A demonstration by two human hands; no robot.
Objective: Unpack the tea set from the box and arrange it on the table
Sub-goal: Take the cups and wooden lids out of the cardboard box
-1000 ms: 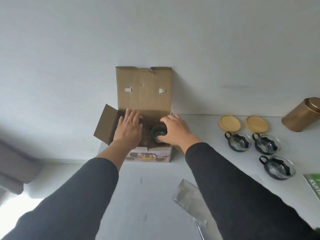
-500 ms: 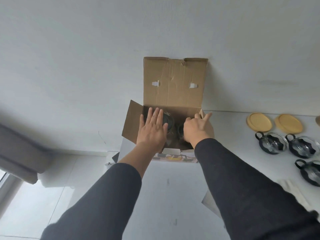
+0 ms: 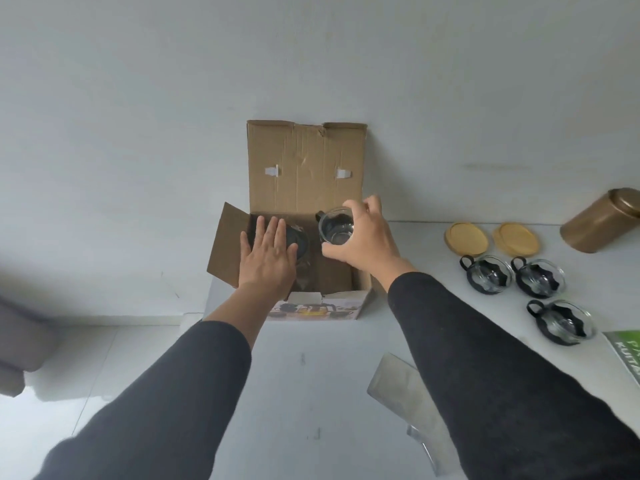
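The right hand [image 3: 363,237] grips a clear glass cup with a black handle [image 3: 336,229] above the open brown cardboard box [image 3: 304,216]. The left hand [image 3: 268,258] lies flat, fingers straight, on dark ware inside. Three matching cups [image 3: 490,278] already sit to the right hand's right.

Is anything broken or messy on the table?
Nothing looks broken. The box lid has a small tear at its top edge, and a clear wrapper lies loose near the table's front. The three cups and two lids sit neatly.
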